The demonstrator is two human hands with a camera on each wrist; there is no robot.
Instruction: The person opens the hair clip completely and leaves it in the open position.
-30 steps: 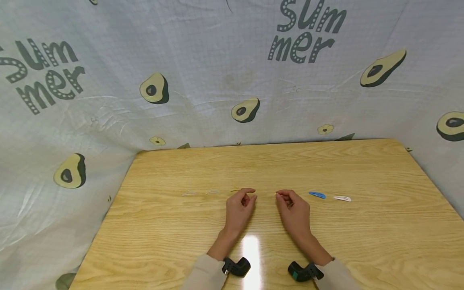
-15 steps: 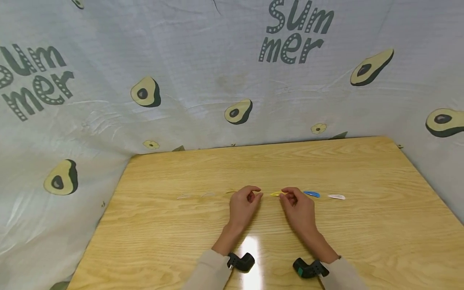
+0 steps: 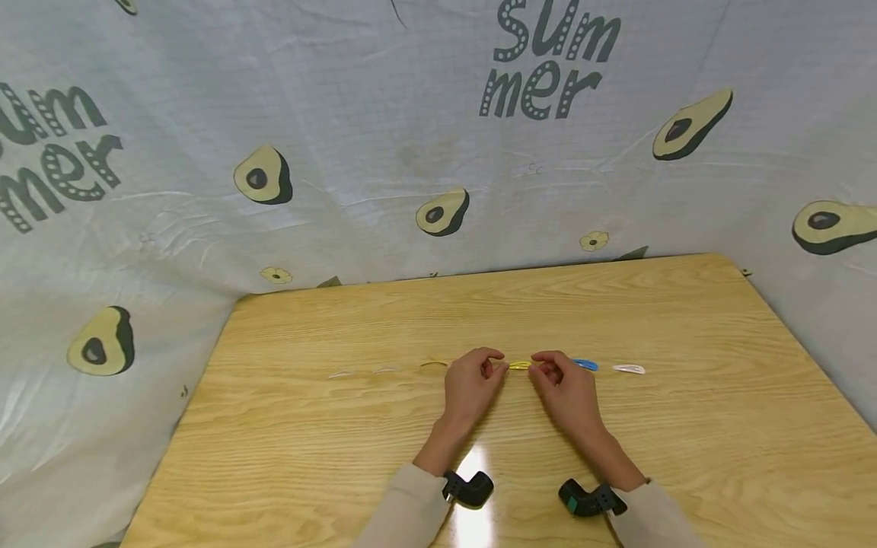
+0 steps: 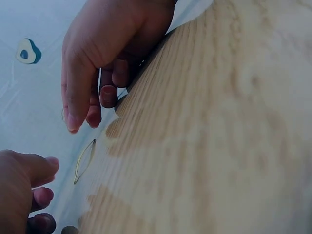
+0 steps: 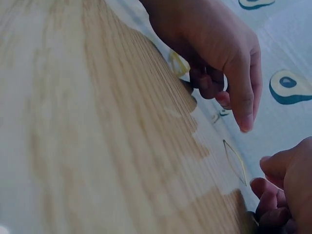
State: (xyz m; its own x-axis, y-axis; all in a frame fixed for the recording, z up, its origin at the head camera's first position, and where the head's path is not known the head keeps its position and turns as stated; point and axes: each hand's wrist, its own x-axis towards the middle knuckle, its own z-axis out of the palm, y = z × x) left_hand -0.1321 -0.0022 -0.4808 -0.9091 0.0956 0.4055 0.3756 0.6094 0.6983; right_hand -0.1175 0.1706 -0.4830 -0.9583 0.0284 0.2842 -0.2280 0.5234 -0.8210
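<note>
A yellow snap hair clip (image 3: 519, 365) lies on the wooden table between the two hands. My left hand (image 3: 473, 387) is at its left end, fingers loosely bent, thumb and index finger apart. At the clip's right end is my right hand (image 3: 567, 394), with thumb and index finger close together. In the left wrist view the clip (image 4: 75, 182) shows as a slim pointed loop, and a gap parts it from both hands' fingertips. A blue hair clip (image 3: 585, 364), partly covered by my right hand, and a pale pinkish-white hair clip (image 3: 629, 369) lie to the right.
Left of my left hand lie a thin yellow strip-like piece (image 3: 434, 363) and two thin whitish pieces, one (image 3: 386, 370) nearer and one (image 3: 340, 374) farther left; their kind is too small to tell. A cloth with avocado prints (image 3: 356, 137) hangs behind the table (image 3: 308, 449).
The yellow clip, hidden at my right fingertips a second ago, now shows between the hands. My left hand has moved right toward it. The head view has turned slightly right.
</note>
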